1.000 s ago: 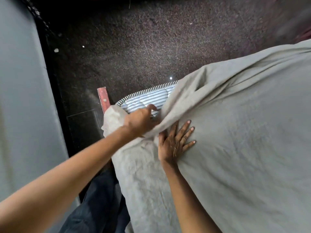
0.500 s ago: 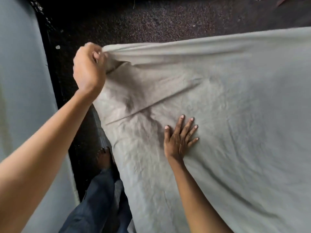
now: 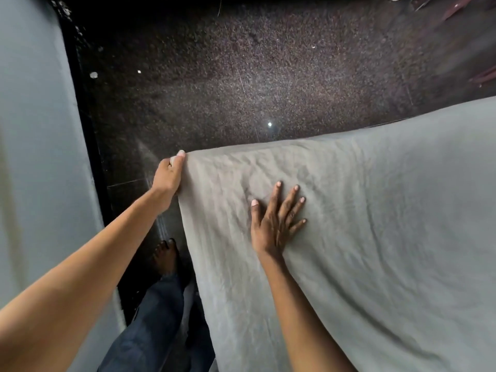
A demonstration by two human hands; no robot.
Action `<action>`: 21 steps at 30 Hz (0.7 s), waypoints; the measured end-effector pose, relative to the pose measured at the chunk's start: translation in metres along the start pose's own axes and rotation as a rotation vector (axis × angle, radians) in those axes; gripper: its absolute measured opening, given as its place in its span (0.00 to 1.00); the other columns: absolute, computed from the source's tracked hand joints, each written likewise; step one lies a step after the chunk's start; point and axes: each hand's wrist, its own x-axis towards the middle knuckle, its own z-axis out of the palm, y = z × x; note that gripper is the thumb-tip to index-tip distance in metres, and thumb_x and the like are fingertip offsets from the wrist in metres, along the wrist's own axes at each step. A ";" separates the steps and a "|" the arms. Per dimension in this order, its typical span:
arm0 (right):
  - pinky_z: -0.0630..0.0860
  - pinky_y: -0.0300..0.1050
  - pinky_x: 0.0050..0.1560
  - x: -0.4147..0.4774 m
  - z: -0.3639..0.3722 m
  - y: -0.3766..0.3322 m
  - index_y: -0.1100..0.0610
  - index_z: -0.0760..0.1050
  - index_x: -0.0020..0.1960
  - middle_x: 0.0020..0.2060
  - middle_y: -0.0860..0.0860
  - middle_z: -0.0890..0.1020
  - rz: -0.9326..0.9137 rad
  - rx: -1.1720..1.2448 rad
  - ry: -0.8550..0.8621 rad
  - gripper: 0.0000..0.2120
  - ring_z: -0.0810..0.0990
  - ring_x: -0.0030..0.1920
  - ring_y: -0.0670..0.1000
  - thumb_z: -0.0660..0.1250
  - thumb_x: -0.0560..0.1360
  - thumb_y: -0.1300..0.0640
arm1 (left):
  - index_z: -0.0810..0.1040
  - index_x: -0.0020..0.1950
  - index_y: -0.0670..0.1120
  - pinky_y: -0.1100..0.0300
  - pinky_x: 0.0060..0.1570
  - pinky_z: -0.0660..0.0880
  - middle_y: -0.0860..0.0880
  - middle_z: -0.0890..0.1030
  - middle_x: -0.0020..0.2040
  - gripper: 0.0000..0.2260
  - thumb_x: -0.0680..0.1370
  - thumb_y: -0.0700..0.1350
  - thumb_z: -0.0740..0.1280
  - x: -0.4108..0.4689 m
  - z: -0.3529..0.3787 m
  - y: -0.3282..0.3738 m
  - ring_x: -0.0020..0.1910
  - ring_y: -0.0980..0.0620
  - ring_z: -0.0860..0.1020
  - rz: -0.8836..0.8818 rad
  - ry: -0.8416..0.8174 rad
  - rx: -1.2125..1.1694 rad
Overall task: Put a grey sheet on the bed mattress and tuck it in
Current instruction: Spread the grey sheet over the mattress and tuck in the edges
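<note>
dark speckled floor (image 3: 241, 76) beyond, left grip (image 3: 169, 175) clutches grey sheet (image 3: 375, 210) corner, right grip (image 3: 276, 224) flat, released.

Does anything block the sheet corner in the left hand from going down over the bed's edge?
Nothing visible does. The left hand grips the sheet at its corner, the right hand lies flat on it, and beyond that edge is only dark floor; the foot stands apart from the corner.
</note>
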 end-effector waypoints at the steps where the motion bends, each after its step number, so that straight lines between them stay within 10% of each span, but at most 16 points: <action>1: 0.44 0.70 0.69 0.001 0.000 -0.008 0.46 0.44 0.77 0.77 0.53 0.41 0.023 0.017 -0.019 0.38 0.39 0.76 0.60 0.39 0.70 0.32 | 0.72 0.45 0.47 0.58 0.44 0.68 0.50 0.74 0.43 0.13 0.80 0.56 0.59 0.000 -0.003 0.002 0.42 0.53 0.72 0.030 0.060 -0.009; 12: 0.47 0.69 0.69 -0.014 0.007 -0.085 0.48 0.62 0.73 0.75 0.54 0.59 -0.351 -0.126 0.082 0.29 0.53 0.75 0.60 0.56 0.74 0.41 | 0.73 0.36 0.49 0.62 0.40 0.71 0.52 0.77 0.39 0.11 0.70 0.45 0.75 0.016 -0.046 0.001 0.39 0.56 0.74 -0.056 0.227 -0.363; 16: 0.56 0.72 0.66 0.007 -0.002 -0.077 0.50 0.61 0.74 0.74 0.57 0.60 -0.075 -0.066 0.136 0.31 0.57 0.74 0.60 0.55 0.72 0.41 | 0.76 0.53 0.44 0.53 0.52 0.74 0.48 0.78 0.46 0.09 0.74 0.45 0.67 0.042 -0.050 0.005 0.47 0.49 0.76 -0.339 0.347 -0.607; 21: 0.49 0.70 0.69 0.043 -0.007 -0.070 0.50 0.63 0.73 0.75 0.55 0.59 -0.084 -0.121 0.059 0.30 0.54 0.75 0.59 0.53 0.74 0.41 | 0.79 0.56 0.48 0.47 0.58 0.73 0.46 0.81 0.53 0.17 0.71 0.52 0.61 0.046 -0.021 0.024 0.53 0.43 0.78 0.037 0.190 0.132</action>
